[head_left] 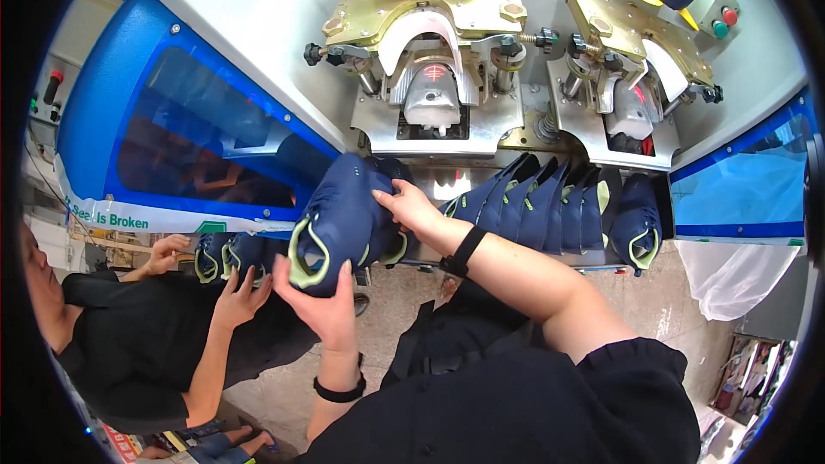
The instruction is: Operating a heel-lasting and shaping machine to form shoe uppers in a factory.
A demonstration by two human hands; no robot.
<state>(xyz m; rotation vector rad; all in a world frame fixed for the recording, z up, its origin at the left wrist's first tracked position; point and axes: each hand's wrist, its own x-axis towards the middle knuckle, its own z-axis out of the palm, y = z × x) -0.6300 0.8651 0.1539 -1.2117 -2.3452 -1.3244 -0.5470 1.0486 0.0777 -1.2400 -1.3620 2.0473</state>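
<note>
My left hand (322, 309) grips the heel end of a navy shoe upper (331, 215), whose lime-lined opening faces me. Its fingers and thumb lie on either side of the heel. Just right of it, a second navy upper (385, 182) is partly hidden behind the first and my right hand. My right hand (412, 210) closes on this second upper, thumb on top and the other fingers mostly hidden. Above both hands stands a heel-moulding press with a metal form (432, 96) under a brass-coloured plate (430, 4); red light lines mark the form.
Several navy uppers (533, 206) stand in a row at right, with another upper (638, 223) at the row's end. A second press (632, 107) is at far right. Blue-framed guards (215, 137) flank the machine. At left, a co-worker's hands (236, 296) are near two more uppers (245, 253).
</note>
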